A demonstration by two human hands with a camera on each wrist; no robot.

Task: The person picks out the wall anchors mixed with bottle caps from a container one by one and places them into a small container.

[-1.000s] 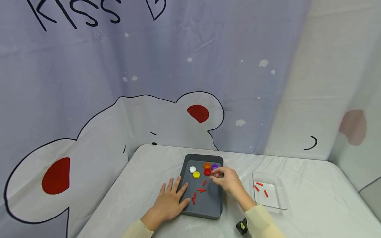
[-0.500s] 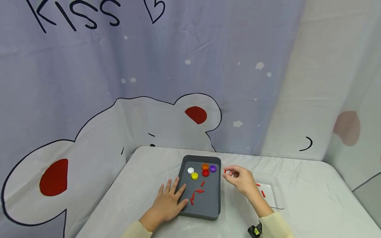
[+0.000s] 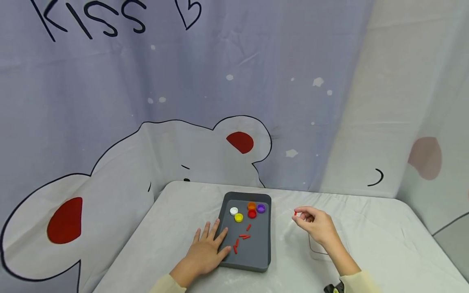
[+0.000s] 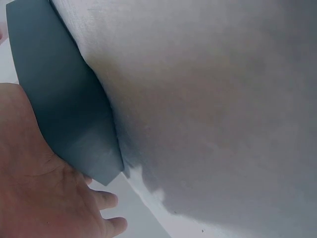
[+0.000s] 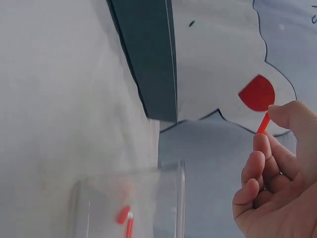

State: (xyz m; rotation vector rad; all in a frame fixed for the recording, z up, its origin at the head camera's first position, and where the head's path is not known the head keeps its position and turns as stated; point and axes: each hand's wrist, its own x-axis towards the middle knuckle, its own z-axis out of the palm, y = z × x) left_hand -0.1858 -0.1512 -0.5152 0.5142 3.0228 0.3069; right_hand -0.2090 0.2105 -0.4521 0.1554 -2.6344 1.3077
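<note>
Resting with fingers straight and spread, the left hand (image 3: 205,250) is laid at the near-left rim of the gray tray (image 3: 253,256). One red stick (image 3: 295,213) is pinched by the right hand's (image 3: 318,226) thumb and finger, right of the tray. "KISS" is written on the backdrop (image 3: 205,73) beyond both hands. Five loose sticks (image 3: 237,243) and bright caps (image 3: 239,217) are seen between them; the clear box (image 5: 166,213) is partly hidden by the right forearm.

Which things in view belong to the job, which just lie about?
Likely job:
red stick, pinched in right hand
tray, left hand at its edge
loose sticks in the tray
clear box

Probably just lying about:
five caps, untouched in the tray
backdrop
</note>
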